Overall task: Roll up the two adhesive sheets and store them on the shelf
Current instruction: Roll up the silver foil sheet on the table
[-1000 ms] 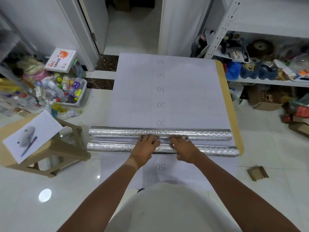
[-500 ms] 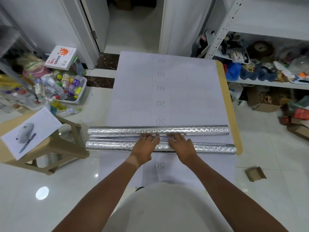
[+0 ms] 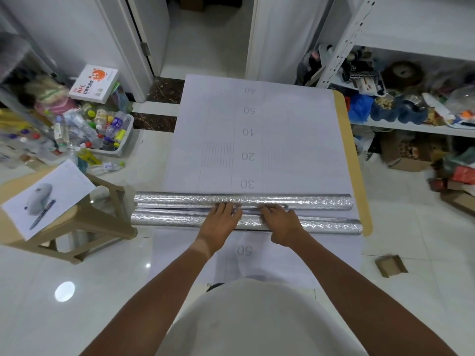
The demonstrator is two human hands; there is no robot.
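Lying side by side across the bench, the two silver rolls run left to right, their long axes parallel to the bench's near edge. The far roll sits just beyond the near roll, with a narrow strip of flat silver sheet showing between them, so one roll at least looks not quite wound to its end. Both overhang the bench's left edge a little, above the stool.

Both hands rest on the middle of the pair, palms down. The left hand lies over the near roll with its fingers stretched forward, fairly straight, tips reaching the far roll. The right hand mirrors it just beside, fingers also extended onto the seam between the rolls. Neither hand curls round a roll; they press flat rather than grip.

Since the rolls lie crosswise to both forearms, any further rolling would run away from the body, toward the printed paper sheet. The shelf stands to the right, so the right hand is likely the nearer one for carrying them over.
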